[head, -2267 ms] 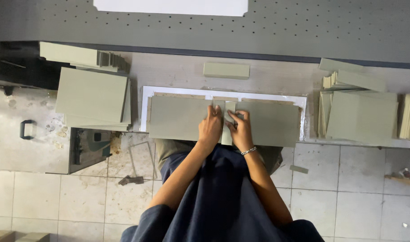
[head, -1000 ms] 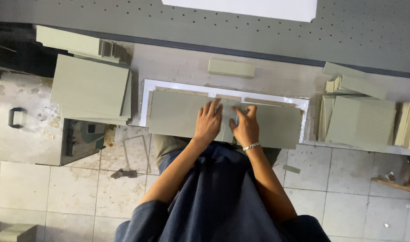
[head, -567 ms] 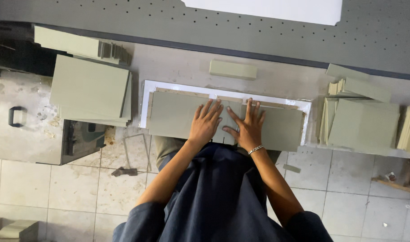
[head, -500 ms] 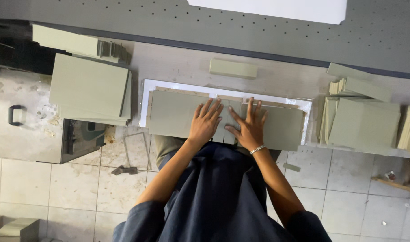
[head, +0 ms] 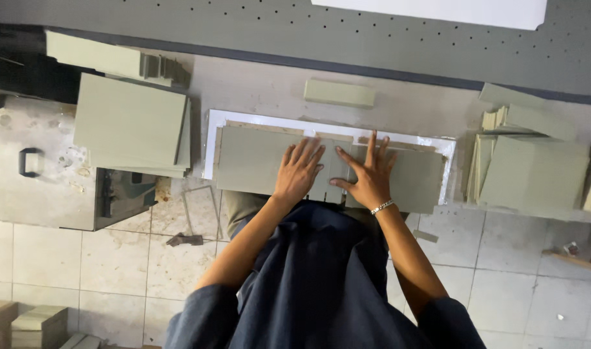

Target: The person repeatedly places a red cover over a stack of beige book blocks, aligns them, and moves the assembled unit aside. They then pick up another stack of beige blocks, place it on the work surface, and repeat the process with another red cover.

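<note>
Grey-green board panels (head: pixel 257 165) on white sheet (head: pixel 213 139), near counter (head: pixel 257 84) edge: left hand (head: pixel 299 173) and right hand (head: pixel 369 178), earlier pinching the middle seam, now flat, fingers spread, pressing.

both hands (head: pixel 299 171) have spread flat on the grey boards (head: pixel 250 161).

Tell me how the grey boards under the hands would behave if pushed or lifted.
The grey boards lie dead flat with straight edges, so they are probably stiff. They look thin, so likely light. Both the left hand and right hand press them with spread fingers, which suggests they slide easily on the white sheet.
</note>
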